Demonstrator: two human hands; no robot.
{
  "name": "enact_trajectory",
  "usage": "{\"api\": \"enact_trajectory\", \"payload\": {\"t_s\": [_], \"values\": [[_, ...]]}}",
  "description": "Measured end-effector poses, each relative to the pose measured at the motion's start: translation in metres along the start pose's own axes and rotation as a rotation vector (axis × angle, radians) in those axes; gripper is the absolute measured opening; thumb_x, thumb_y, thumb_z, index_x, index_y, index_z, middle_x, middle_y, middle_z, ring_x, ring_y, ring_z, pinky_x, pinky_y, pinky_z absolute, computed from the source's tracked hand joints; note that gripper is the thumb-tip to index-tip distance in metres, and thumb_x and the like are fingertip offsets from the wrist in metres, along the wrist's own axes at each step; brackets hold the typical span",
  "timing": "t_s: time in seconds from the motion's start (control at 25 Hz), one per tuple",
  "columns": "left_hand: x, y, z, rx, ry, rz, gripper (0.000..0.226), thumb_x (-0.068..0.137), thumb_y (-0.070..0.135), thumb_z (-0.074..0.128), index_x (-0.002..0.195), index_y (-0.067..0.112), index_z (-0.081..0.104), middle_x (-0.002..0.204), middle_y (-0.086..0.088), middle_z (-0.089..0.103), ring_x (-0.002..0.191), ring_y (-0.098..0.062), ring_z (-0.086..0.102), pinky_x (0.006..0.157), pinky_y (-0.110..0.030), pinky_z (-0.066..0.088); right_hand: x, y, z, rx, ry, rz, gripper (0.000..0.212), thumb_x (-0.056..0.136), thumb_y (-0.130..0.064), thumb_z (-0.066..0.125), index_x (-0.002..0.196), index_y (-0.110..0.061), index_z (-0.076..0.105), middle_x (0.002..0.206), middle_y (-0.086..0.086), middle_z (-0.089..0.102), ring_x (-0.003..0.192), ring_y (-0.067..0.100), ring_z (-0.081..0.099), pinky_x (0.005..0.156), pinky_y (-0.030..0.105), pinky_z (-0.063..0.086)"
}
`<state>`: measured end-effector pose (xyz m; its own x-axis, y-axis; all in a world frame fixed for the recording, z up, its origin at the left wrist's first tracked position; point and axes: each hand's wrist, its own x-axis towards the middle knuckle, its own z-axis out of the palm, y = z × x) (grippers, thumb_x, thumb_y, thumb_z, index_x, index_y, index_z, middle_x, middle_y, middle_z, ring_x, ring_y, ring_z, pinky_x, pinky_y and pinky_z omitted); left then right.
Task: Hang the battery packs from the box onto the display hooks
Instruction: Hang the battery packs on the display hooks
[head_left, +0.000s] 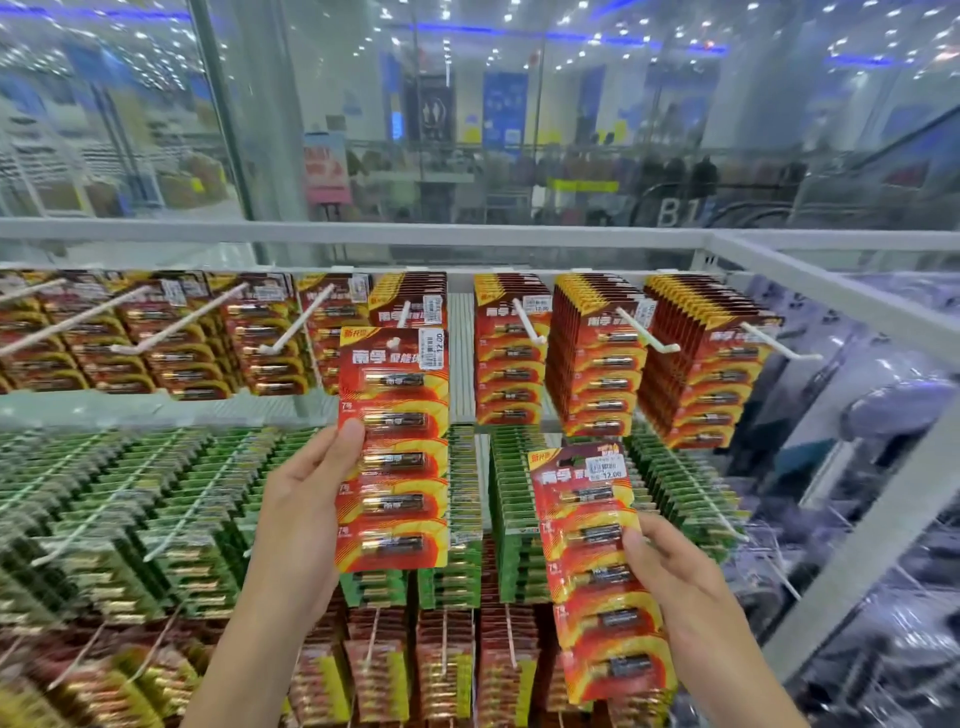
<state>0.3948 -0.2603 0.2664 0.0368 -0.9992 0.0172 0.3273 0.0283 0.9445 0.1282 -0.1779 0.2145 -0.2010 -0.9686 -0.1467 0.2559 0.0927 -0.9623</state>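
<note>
At the far left of the display rack (363, 231), long white hooks in the top row carry stacks of red hanging packs (171, 338), and the row beneath is filled with green packs (130, 493) on hooks of their own. Right of these, the left hand (296, 519) pinches a red battery pack (395, 452) at its left edge, with the thumb pressed on the front and the other fingers hidden behind the card. This pack stands upright with its long axis vertical, the printed front facing the person and the batteries lying crosswise in a column. Its top hole sits on the tip of a white hook (393, 341) in the top row. Further right, three more hooks hold dense red stacks (597, 364). Below them, in front of the green row, the right hand (670, 566) holds a second red pack (597, 571) by its right edge, thumb on the front and fingers wrapped behind. This one also faces the person, its long axis near vertical with the top leaning slightly left, clear of any hook. Along the bottom hangs another row of red and yellow packs (441, 665).
</note>
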Motion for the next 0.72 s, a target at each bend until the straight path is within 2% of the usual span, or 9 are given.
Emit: {"api": "enact_trajectory", "payload": {"t_s": [0.08, 0.16, 0.28, 0.36, 0.56, 0.72], "values": [[-0.001, -0.002, 0.002, -0.004, 0.001, -0.010, 0.030, 0.097, 0.034, 0.060, 0.117, 0.017, 0.074, 0.103, -0.010, 0.080, 0.087, -0.031, 0.079, 0.071, -0.045, 0.066, -0.001, 0.001, -0.001, 0.017, 0.027, -0.013, 0.029, 0.097, -0.027, 0.058, 0.118, -0.011, 0.069, 0.107, 0.011, 0.078, 0.093, 0.025, 0.077, 0.074, 0.036, 0.062], [0.006, -0.003, 0.005, -0.002, 0.007, -0.026, 0.028, 0.099, 0.034, 0.059, 0.116, 0.018, 0.073, 0.102, -0.010, 0.081, 0.087, -0.031, 0.079, 0.079, -0.047, 0.062, -0.001, 0.000, -0.001, 0.014, 0.064, -0.009, 0.031, 0.089, -0.033, 0.061, 0.115, -0.018, 0.071, 0.109, 0.013, 0.078, 0.096, 0.032, 0.076, 0.088, 0.049, 0.059], [0.034, -0.006, 0.014, 0.035, 0.001, -0.025, 0.027, 0.104, 0.035, 0.056, 0.118, 0.019, 0.072, 0.105, -0.009, 0.080, 0.091, -0.033, 0.079, 0.085, -0.051, 0.060, -0.002, -0.013, 0.004, 0.000, 0.086, -0.062, 0.022, 0.089, -0.033, 0.061, 0.098, -0.024, 0.079, 0.103, 0.012, 0.079, 0.088, 0.031, 0.077, 0.079, 0.047, 0.061], [0.060, -0.011, 0.022, 0.097, 0.006, -0.002, 0.026, 0.106, 0.037, 0.054, 0.117, 0.021, 0.072, 0.104, -0.006, 0.081, 0.090, -0.032, 0.079, 0.085, -0.053, 0.061, -0.003, -0.026, 0.006, -0.010, 0.085, -0.120, 0.022, 0.093, -0.034, 0.059, 0.095, -0.027, 0.080, 0.104, 0.013, 0.078, 0.089, 0.033, 0.076, 0.078, 0.047, 0.060], [0.109, -0.021, 0.031, 0.111, 0.047, -0.003, 0.021, 0.106, 0.035, 0.055, 0.111, 0.023, 0.072, 0.101, -0.002, 0.081, 0.088, -0.024, 0.079, 0.084, -0.047, 0.062, 0.002, -0.063, -0.004, 0.021, 0.186, -0.279, 0.024, 0.100, -0.032, 0.056, 0.100, -0.024, 0.077, 0.100, 0.010, 0.078, 0.080, 0.028, 0.076, 0.062, 0.040, 0.062], [0.111, -0.032, 0.027, 0.107, 0.050, 0.016, 0.021, 0.102, 0.038, 0.061, 0.110, 0.020, 0.071, 0.102, 0.001, 0.081, 0.092, -0.020, 0.079, 0.076, -0.037, 0.061, 0.012, -0.074, -0.016, -0.009, 0.260, -0.311, 0.025, 0.102, -0.033, 0.055, 0.115, -0.019, 0.071, 0.106, 0.007, 0.078, 0.091, 0.028, 0.077, 0.070, 0.042, 0.063]]}}
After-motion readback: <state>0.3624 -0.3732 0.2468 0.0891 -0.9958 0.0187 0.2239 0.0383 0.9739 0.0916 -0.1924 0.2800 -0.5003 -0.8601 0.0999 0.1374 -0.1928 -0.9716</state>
